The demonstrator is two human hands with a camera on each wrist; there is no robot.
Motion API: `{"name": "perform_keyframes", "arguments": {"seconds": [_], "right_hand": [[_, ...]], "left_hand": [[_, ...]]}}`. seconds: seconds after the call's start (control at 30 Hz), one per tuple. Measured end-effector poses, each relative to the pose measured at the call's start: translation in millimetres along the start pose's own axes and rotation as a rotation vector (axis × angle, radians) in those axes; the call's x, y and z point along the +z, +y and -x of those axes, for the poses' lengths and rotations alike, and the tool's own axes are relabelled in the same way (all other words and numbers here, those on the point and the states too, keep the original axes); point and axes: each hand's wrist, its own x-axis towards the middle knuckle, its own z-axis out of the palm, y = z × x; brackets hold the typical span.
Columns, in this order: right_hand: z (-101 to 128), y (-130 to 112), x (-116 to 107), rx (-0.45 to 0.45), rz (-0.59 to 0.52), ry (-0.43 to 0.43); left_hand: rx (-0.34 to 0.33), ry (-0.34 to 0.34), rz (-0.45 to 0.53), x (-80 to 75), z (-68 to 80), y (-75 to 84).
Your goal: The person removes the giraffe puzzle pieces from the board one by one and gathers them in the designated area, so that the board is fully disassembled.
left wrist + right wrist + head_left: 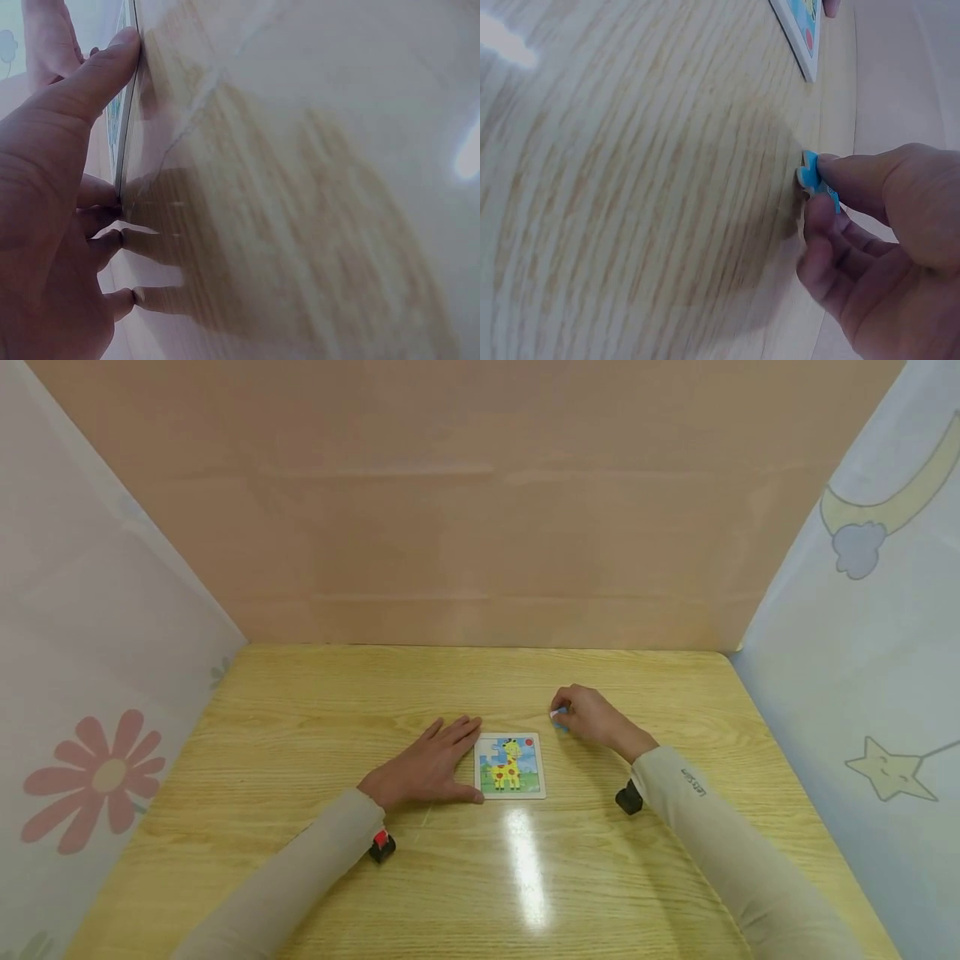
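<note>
A small giraffe puzzle board point(510, 766) lies flat on the wooden table point(300, 735), with an empty slot at its top-left corner. My left hand point(429, 766) rests flat on the table with straight fingers, its thumb and fingertips against the board's left edge point(126, 112). My right hand point(588, 717) is just beyond the board's right corner, pinching a small blue puzzle piece point(814, 176) between thumb and fingers. The piece is tilted, its lower edge touching the table.
Plain tan wall panel point(480, 502) stands behind the table. Patterned curtains close the left side point(90, 693) and the right side point(862, 635). A bright glare streak point(525, 860) lies on the tabletop near me.
</note>
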Motion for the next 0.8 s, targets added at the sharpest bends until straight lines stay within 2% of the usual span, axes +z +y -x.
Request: {"name": "perform_keyframes", "arguments": {"seconds": [0.37, 0.6, 0.8], "right_hand": [[-1.3, 4.8, 4.2, -0.001, 0.057, 0.038], [3.0, -10.5, 14.1, -0.068, 0.063, 0.033], [5.0, -29.8, 28.4, -0.086, 0.101, -0.019]], "left_hand": [[0.005, 0.0, -0.004, -0.9, 0.8, 0.0], [-0.005, -0.002, -0.002, 0.7, 0.4, -1.8], [-0.019, -0.011, -0.002, 1.7, 0.0, -3.6]]}}
